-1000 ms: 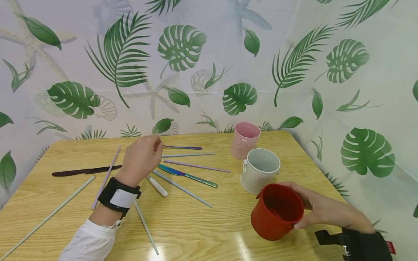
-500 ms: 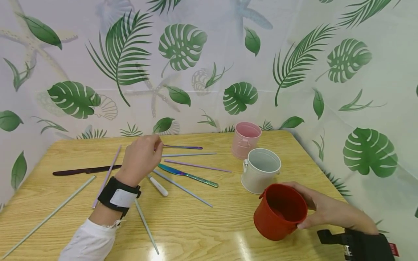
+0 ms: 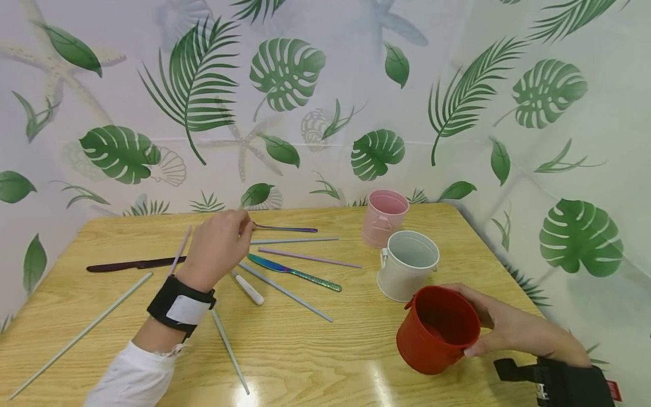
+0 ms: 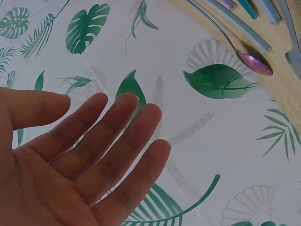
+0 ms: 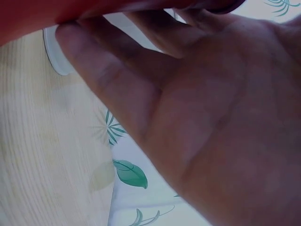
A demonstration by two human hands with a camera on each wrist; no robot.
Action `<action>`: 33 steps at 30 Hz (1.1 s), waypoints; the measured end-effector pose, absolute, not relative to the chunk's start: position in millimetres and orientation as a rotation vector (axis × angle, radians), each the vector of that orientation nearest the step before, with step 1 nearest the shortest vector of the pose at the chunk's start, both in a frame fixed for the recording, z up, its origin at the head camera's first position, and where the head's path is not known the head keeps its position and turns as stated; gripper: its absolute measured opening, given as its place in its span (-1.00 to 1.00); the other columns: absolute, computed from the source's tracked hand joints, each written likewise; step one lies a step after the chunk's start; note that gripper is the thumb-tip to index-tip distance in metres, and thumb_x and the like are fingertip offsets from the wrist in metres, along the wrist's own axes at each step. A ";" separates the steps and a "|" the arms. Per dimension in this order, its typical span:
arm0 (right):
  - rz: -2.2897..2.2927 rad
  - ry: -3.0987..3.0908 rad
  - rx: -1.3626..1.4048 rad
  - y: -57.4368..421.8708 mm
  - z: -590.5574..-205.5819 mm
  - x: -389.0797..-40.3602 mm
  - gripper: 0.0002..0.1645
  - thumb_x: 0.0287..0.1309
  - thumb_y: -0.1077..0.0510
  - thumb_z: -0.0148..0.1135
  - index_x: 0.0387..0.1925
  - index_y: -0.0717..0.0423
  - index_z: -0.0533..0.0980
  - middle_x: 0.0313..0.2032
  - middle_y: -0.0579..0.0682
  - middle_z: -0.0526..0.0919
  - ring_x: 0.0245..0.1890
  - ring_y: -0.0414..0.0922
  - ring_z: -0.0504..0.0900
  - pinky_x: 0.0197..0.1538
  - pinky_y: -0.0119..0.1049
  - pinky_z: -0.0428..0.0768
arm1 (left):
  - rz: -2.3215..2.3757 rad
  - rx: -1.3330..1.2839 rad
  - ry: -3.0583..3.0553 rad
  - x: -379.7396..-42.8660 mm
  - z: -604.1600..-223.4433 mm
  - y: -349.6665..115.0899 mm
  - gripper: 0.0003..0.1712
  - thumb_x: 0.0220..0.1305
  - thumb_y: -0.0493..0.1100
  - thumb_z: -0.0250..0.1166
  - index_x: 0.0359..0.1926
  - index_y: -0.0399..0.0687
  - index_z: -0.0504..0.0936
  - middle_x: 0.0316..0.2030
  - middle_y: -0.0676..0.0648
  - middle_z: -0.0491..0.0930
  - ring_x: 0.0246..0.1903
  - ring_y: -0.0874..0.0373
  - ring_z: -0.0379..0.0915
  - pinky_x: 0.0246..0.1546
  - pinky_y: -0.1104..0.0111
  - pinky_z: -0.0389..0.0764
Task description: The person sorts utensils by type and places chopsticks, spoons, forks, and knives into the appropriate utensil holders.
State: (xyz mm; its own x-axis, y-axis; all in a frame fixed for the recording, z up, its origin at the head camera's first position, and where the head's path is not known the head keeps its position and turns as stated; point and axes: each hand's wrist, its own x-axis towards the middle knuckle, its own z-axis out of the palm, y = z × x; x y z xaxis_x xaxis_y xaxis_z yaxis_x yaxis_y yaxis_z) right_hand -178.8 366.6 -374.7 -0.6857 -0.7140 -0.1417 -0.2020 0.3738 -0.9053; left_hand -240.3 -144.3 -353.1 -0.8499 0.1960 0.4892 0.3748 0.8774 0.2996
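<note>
A: In the head view, what had just been changed?

B: Very little. The red bucket [image 3: 424, 342] had been edged slightly further right of the white bucket [image 3: 402, 277], while the left hand [image 3: 217, 247] had been kept in place, well to the white bucket's left. By judgement, the work in hand had hardly been advanced.

A: And the containers?

B: The red bucket was held on the near side of the white bucket, a little to its right; whether the two were touching could not be told. Behind the white bucket, the pink bucket [image 3: 378, 229] was seen. No contents were shown in the visible parts of any, though the pink one's floor was hidden. The red rim was gripped by the right hand [image 3: 490, 322].

A: The left wrist view?

B: The left fingers were loosely extended and nothing was held. A spoon [image 4: 254, 62], lying left of the white bucket, was left untouched.

A: The right wrist view?

B: Fingers were seen against the red wall; the grasp was only partly shown.
</note>
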 end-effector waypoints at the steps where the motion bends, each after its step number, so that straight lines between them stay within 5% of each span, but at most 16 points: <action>1: -1.289 2.111 -0.797 366.8 -375.0 -179.0 -0.03 0.20 0.27 0.38 0.54 0.06 0.12 0.42 0.16 0.34 0.33 -0.12 0.41 0.23 -0.23 0.56 | -0.526 -0.424 -2.599 -238.5 -351.6 -144.9 -0.84 0.46 -0.24 0.25 -0.26 -0.21 0.71 -0.45 -0.11 0.63 -0.61 0.10 0.46 -0.63 0.24 0.45; 23: -1.291 2.131 -0.826 367.1 -375.9 -179.8 -0.02 0.16 0.24 0.40 0.51 0.11 0.12 0.38 0.11 0.39 0.30 -0.11 0.44 0.21 -0.24 0.58 | -0.443 -0.448 -2.659 -209.4 -307.5 -190.1 -0.90 0.40 -0.35 0.28 -0.13 -0.27 0.70 -0.20 -0.26 0.73 -0.25 -0.14 0.67 -0.34 0.02 0.66; 33: -1.322 2.091 -0.813 366.7 -378.4 -180.0 -0.02 0.16 0.28 0.40 0.53 0.08 0.12 0.40 0.08 0.37 0.31 -0.09 0.43 0.21 -0.19 0.59 | -0.424 -0.342 -2.729 -206.2 -310.0 -233.1 -0.82 0.42 -0.32 0.27 -0.05 -0.35 0.68 -0.17 -0.35 0.70 -0.32 -0.18 0.64 -0.40 -0.01 0.63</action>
